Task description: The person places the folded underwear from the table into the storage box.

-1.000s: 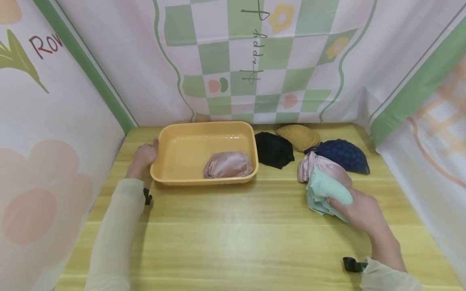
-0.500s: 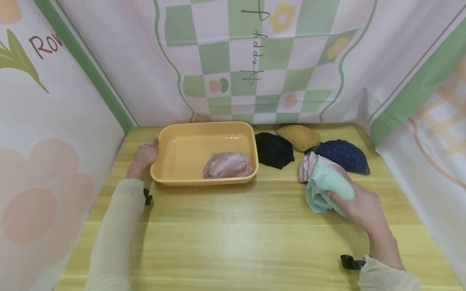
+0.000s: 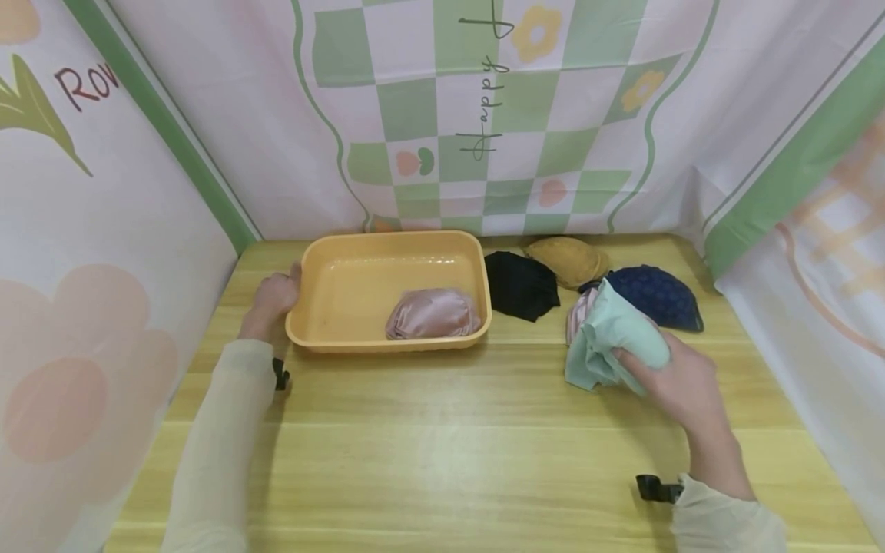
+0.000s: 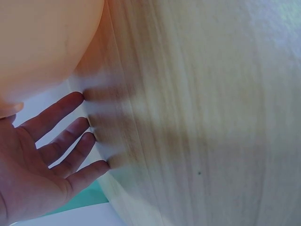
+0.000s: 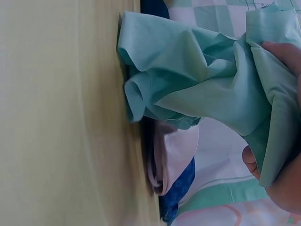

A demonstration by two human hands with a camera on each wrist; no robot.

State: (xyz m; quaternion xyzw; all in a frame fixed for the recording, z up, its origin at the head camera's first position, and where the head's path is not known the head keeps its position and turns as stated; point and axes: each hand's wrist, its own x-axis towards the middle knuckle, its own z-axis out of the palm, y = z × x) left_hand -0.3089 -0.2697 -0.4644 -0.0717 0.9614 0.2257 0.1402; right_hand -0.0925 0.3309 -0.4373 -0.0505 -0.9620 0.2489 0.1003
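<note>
Left hand point(image 3: 275, 296): stretched forward, touching the yellow tray point(image 3: 387, 345), fingers spread apart
Right hand point(image 3: 684, 380): angled inward, fingers clamped on the green cloth point(image 3: 615, 338)
Green cloth: partly before the pink cloth point(image 3: 578, 313)

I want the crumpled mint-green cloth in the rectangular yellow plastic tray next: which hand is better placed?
Probably the right hand: it grips the mint-green cloth. The left hand is at the left end of the yellow tray, away from that cloth.

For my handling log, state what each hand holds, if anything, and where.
Right hand: the mint-green cloth, gripped by its right end in the head view. Left hand: fingers spread at the left end of the yellow tray, no clear grip.
</note>
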